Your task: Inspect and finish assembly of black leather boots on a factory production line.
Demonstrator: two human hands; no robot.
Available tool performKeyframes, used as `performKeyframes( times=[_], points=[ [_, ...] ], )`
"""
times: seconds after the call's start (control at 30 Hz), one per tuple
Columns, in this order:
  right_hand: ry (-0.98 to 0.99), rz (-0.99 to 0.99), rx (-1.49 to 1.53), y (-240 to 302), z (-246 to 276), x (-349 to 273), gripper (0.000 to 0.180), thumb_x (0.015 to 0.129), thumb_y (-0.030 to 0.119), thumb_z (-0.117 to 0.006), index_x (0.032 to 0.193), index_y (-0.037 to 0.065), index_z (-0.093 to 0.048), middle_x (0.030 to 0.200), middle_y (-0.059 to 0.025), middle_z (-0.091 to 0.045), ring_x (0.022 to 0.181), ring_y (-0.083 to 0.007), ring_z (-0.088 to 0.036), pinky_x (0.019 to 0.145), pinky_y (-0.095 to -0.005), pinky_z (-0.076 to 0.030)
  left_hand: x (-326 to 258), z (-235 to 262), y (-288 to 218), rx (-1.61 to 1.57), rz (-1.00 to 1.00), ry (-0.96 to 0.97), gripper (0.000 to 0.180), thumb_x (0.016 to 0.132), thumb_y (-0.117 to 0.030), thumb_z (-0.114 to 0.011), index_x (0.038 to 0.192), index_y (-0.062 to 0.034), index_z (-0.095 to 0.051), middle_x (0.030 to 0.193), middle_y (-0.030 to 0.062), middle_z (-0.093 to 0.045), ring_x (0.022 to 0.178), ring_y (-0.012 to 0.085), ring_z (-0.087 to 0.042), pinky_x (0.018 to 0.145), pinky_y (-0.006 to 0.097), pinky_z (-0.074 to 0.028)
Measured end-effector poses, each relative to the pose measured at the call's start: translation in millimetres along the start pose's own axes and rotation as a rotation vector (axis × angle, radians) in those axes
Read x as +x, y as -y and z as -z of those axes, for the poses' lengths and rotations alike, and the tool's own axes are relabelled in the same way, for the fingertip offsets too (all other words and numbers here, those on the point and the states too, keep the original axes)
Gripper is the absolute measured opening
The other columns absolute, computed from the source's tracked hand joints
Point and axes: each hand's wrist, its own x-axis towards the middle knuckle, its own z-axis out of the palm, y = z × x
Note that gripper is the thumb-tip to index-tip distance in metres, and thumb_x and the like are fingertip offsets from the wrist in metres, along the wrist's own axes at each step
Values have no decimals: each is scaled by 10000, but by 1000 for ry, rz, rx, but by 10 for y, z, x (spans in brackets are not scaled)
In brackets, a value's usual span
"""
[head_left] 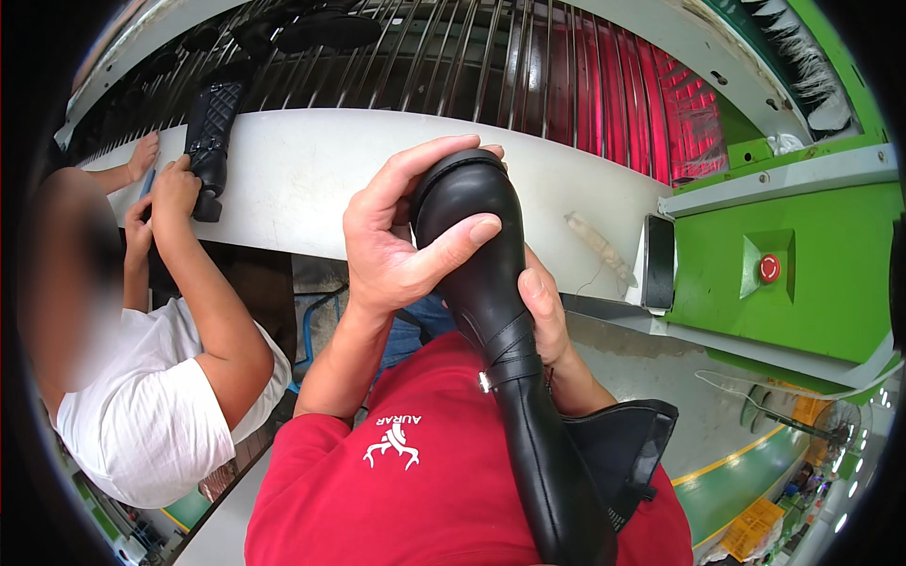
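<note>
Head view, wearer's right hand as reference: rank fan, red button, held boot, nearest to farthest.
1. Black boot: touching the right hand, in front of the wearer.
2. Red button: to the right, on the green machine.
3. Fan: farthest, in the background at lower right, past the machine.

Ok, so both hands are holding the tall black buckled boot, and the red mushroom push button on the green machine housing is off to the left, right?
Not quite: the red mushroom push button on the green machine housing is off to the right, as the head view shows. The left hand and right hand are indeed holding the tall black buckled boot.
</note>
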Motion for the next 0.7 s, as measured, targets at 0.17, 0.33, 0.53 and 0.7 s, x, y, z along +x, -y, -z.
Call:
performKeyframes(
  times=[0.17,0.33,0.53,0.7],
  points=[
    [-3,7,1,11,0,3,751,1112,543,-516,1527,-82,-500,1280,-162,-686,1063,-156,-700,890,-285,-572,1,0,-22,0,17,-2,610,944,-100,-850,1471,94,-611,1349,302,-760,1218,362,-786,1050,444,-649],
    [2,20,-3,23,-13,5,748,1110,541,-521,1524,-82,-505,1288,-167,-687,1077,-162,-698,904,-292,-571,-2,-6,-24,-1,4,-5,604,936,-93,-851,1461,98,-621,1351,302,-759,1220,361,-786,1051,446,-648],
    [6,18,4,14,1,-5,757,1103,545,-530,1523,-84,-508,1279,-159,-686,1073,-157,-691,904,-286,-563,-23,-33,-21,-55,1,-33,608,889,-3,-900,1443,59,-657,1329,221,-793,1190,254,-786,1044,368,-635],
    [-2,15,5,13,9,-11,764,1096,554,-540,1516,-83,-513,1259,-152,-687,1045,-148,-687,883,-279,-560,-33,-39,-37,-25,-1,-35,611,884,1,-899,1442,61,-655,1331,224,-791,1197,257,-784,1042,368,-635]
  ],
)
